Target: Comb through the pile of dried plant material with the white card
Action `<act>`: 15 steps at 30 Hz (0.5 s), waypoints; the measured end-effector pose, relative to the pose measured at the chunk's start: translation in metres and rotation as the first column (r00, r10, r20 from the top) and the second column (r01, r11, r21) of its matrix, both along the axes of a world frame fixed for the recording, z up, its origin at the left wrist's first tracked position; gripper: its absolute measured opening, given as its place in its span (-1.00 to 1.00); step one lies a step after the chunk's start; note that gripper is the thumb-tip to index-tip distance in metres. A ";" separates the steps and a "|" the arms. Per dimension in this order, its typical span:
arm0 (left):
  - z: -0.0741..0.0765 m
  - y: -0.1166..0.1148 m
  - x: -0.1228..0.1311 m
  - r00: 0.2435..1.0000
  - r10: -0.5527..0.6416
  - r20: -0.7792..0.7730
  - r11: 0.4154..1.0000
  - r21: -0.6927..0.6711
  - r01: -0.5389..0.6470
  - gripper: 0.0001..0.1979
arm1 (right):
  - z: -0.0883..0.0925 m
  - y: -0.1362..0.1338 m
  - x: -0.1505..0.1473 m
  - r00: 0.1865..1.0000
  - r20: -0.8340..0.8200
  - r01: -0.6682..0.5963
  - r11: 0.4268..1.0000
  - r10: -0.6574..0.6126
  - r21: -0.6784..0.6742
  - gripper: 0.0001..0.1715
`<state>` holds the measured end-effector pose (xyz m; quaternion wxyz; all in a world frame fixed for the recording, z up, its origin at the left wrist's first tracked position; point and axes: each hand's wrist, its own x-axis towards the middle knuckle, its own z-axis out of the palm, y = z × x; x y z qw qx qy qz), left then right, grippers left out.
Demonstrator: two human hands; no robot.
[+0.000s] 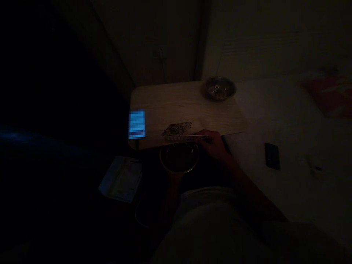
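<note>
The room is very dark. My right hand [216, 145] is closed on the handle of a knife [187, 138], whose blade lies flat along the near edge of a pale wooden board [181, 106]. A small heap of dark chopped bits [177, 128] rests on the board just behind the blade. Below the board's edge a steel bowl [179, 158] sits under the blade. My left forearm reaches up to the bowl's underside; its hand [173, 176] is hidden in the dark.
A second steel bowl [220, 88] stands at the board's far right corner. A lit phone screen [136, 124] glows at the board's left end. A white tray or paper [122, 179] lies lower left. A dark phone [272, 156] rests on the pale surface right.
</note>
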<state>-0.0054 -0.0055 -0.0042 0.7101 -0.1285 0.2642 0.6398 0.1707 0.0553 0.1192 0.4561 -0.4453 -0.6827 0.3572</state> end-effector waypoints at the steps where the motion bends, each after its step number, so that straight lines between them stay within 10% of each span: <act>1: 0.000 -0.001 0.000 1.000 0.012 0.016 1.000 -0.028 -0.011 -0.33 | 0.000 0.000 0.001 1.000 -0.011 0.023 1.000 -0.023 -0.011 -0.86; 15: -0.012 -0.008 0.004 0.998 0.004 0.065 0.997 -0.078 0.001 -0.36 | 0.006 0.011 0.023 0.895 -0.213 0.383 0.920 -0.393 -0.087 -0.71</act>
